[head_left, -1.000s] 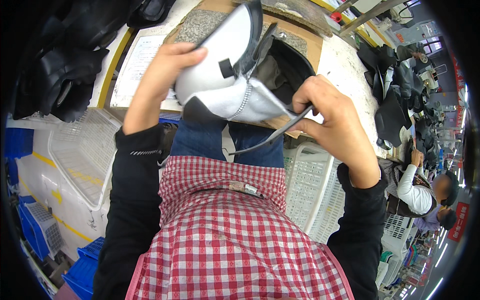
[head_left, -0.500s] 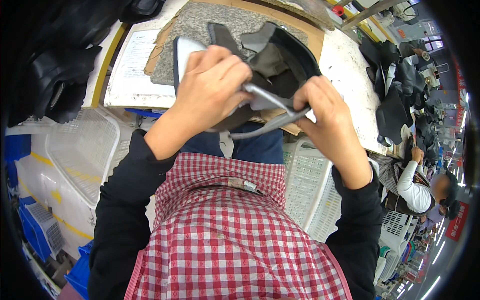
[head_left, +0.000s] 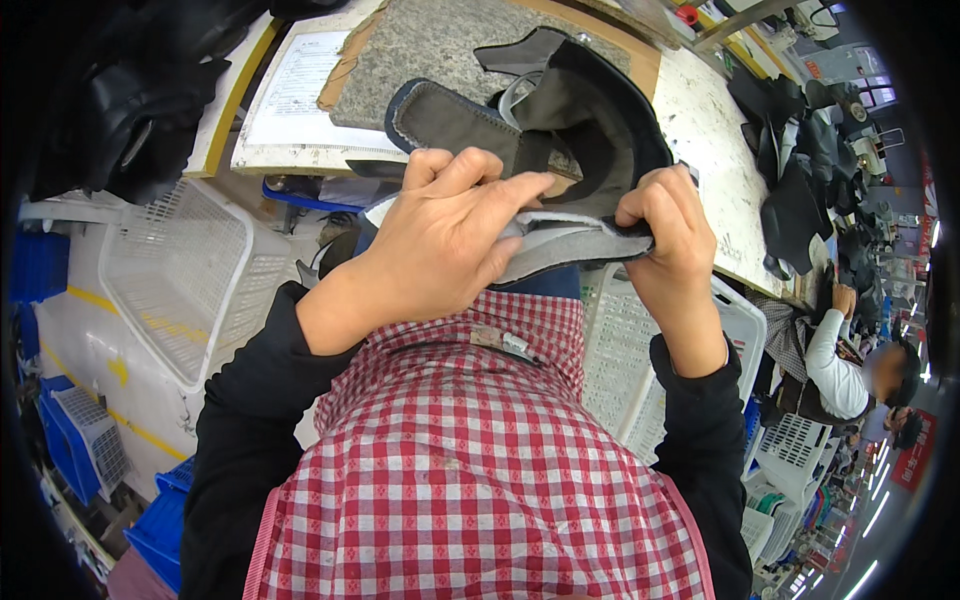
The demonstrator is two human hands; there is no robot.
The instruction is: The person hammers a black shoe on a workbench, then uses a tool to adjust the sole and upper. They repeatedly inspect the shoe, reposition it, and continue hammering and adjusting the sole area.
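A black boot upper (head_left: 625, 110) with grey lining spans both my hands at the near edge of the workbench. A grey stitched tongue-like flap (head_left: 450, 115) sticks out on its left side. My left hand (head_left: 435, 230) is closed on the near folded edge, its index finger stretched along the pale inner layer (head_left: 545, 245). At the right end of that edge, my right hand (head_left: 670, 225) pinches the upper between thumb and fingers. The left fingertips are partly hidden behind the layers.
A rough grey pad (head_left: 400, 55) lies on the bench beside a paper sheet (head_left: 300, 95). Black pieces pile up on the left (head_left: 130, 130) and right (head_left: 800, 205). White plastic baskets (head_left: 175, 290) stand below. A co-worker (head_left: 840, 370) sits at far right.
The upper has turned and opened, showing more grey lining and the stitched flap. My left hand has moved slightly down and right along the edge; the right hand has shifted a little right.
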